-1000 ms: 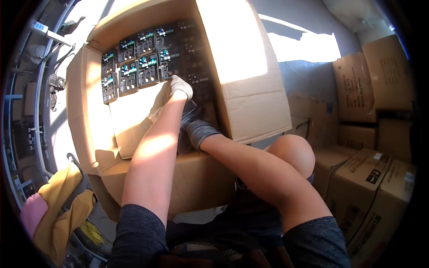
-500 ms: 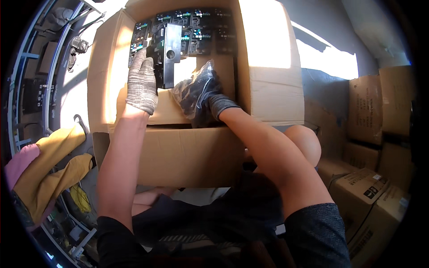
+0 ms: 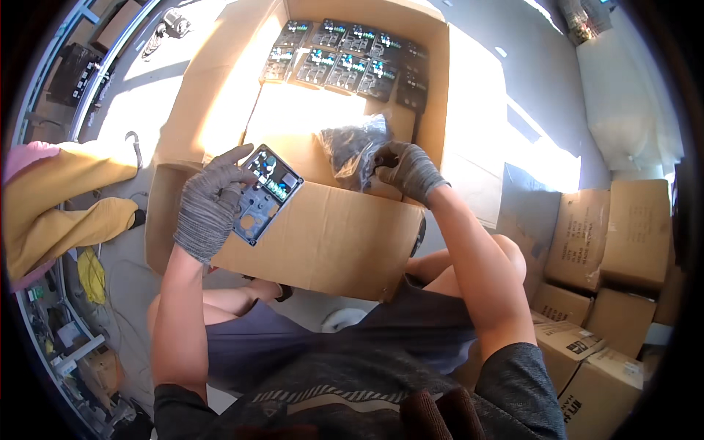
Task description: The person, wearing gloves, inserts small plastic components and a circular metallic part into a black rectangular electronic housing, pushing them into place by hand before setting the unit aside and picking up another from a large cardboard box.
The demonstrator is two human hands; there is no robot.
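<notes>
Black case (image 3: pixel 270 192) at ten o'clock could drop if my left hand (image 3: pixel 209 202), gripping its edge, slips; I can't tell what my right hand (image 3: pixel 407 172) grips.

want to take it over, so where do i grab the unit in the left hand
Probably pinch the unit by its free long edge, coming from the right: the left hand covers the opposite edge, and the face turned up carries small components best left untouched.
</notes>
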